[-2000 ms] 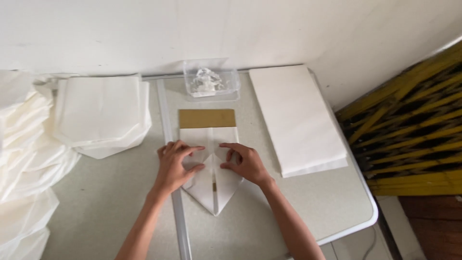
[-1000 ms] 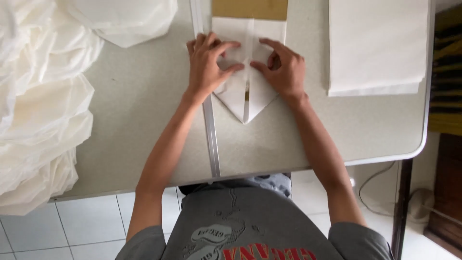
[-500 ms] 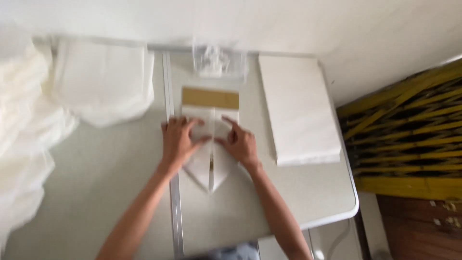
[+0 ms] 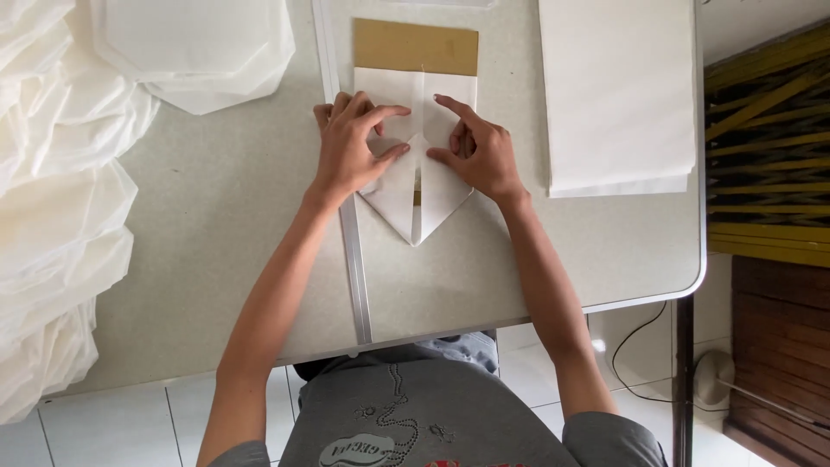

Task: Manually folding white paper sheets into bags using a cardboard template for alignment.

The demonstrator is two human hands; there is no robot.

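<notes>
A white sheet of paper (image 4: 415, 199) lies on the grey table (image 4: 225, 225), folded so its near end forms a point. Its far end rests on a tan cardboard piece (image 4: 415, 45). My left hand (image 4: 350, 147) presses flat on the left flap, thumb and forefinger spread toward the centre seam. My right hand (image 4: 475, 151) presses the right flap, forefinger pointing at the seam. Neither hand grips anything; both lie on the paper with fingers apart.
A stack of white flat sheets (image 4: 618, 86) lies at the right. Folded white pieces (image 4: 194, 52) are piled at the far left, more heaped along the left edge (image 4: 52, 242). A metal strip (image 4: 354, 268) runs across the table. A yellow grate (image 4: 765, 147) stands right.
The head camera swung about and is now closer over the table. Both hands stayed pressed on the folded paper, with fingers shifting slightly along the centre seam.
</notes>
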